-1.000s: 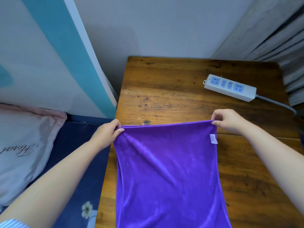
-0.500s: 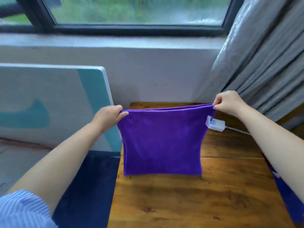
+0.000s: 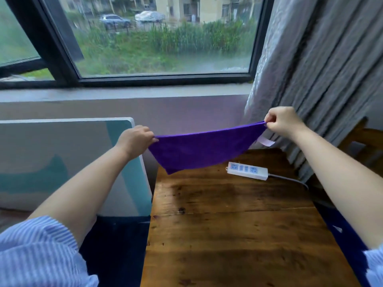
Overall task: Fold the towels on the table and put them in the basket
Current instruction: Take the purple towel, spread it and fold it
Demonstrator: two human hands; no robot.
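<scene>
Both hands, left (image 3: 134,139) and right (image 3: 283,121), pinched the purple towel's (image 3: 199,150) top corners, grip tight, above desk's (image 3: 228,224) far edge.

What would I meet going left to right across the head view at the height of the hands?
Panel → left hand → towel → white tag → right hand → curtain
</scene>
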